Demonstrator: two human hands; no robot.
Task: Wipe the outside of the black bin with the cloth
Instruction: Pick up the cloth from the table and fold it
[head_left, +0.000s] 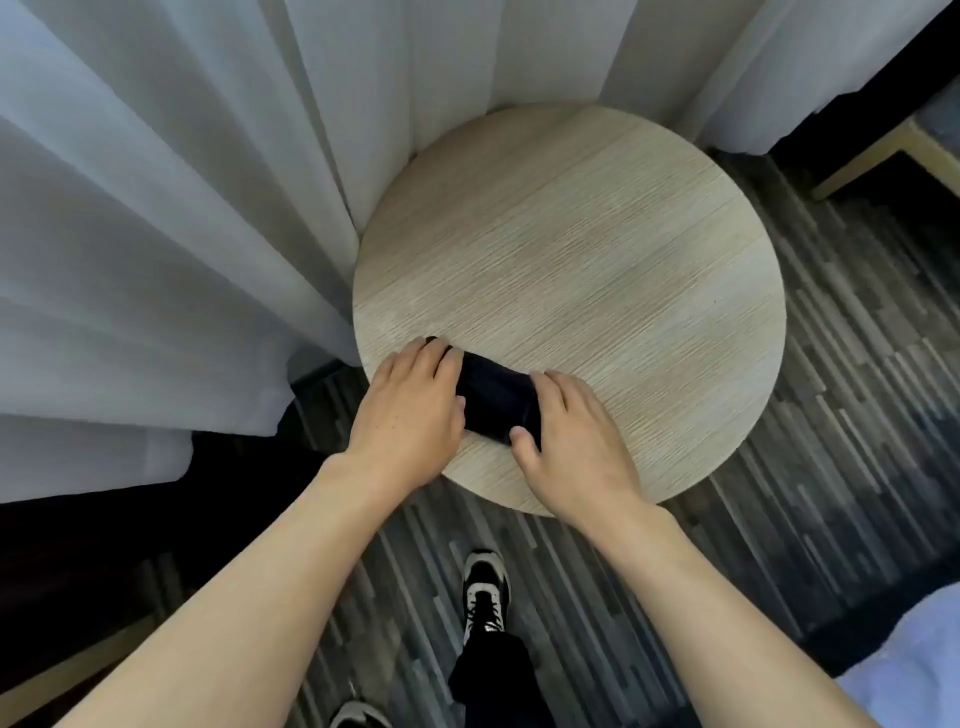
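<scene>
Up close, both hands, left (410, 410), right (574, 441), on dark cloth (496, 397), round table (597, 249), curtains (156, 218) beside.

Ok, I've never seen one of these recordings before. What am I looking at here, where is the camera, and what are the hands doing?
There is no machine here: a person wears a wide-angle camera on the head, looking down past their own bare arms. The left hand and right hand both press on a dark folded cloth lying near the front edge of a round wooden table. Neither hand has lifted it; whether either has a closed grip on it is unclear. White curtains hang on the left, and the person's shoe stands on striped carpet. The black bin to be wiped is not in view.
</scene>
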